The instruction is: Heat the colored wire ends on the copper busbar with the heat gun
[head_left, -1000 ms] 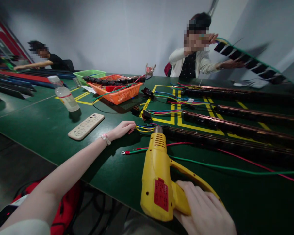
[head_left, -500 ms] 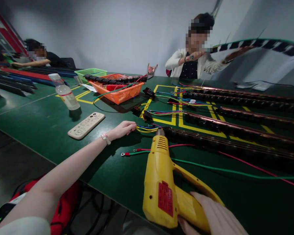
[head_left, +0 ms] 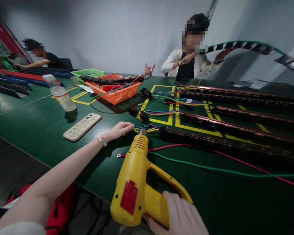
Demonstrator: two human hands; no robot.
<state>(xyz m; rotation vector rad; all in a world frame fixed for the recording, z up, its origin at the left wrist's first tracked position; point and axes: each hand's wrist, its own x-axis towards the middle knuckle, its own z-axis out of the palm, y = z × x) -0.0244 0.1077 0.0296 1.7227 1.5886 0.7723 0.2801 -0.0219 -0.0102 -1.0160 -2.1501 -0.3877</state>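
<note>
My right hand (head_left: 180, 213) is wrapped round the handle of a yellow heat gun (head_left: 132, 176). Its metal nozzle (head_left: 143, 132) points away from me, right by a bundle of blue and yellow wires (head_left: 153, 130). The ends of those wires are pinched in my left hand (head_left: 121, 130), held just above the green table. From the bundle, a long black strip (head_left: 198, 138) runs off to the right. Nearer me lie a red wire (head_left: 176, 145) and a green wire (head_left: 186, 163); a ring terminal (head_left: 119, 155) shows left of the gun.
A phone (head_left: 82, 127) and a tilted-looking bottle (head_left: 62, 96) are on the left. Behind them stand an orange basket (head_left: 117, 94) and a green basket (head_left: 75, 76). Several wired strips (head_left: 235, 125) lie at right. Across the table a person (head_left: 188, 62) holds up a curved strip (head_left: 247, 45).
The heat gun has moved left along the wires, its nozzle now closer to my left hand. The view has shifted slightly. Across the table, the person's raised strip has moved a little.
</note>
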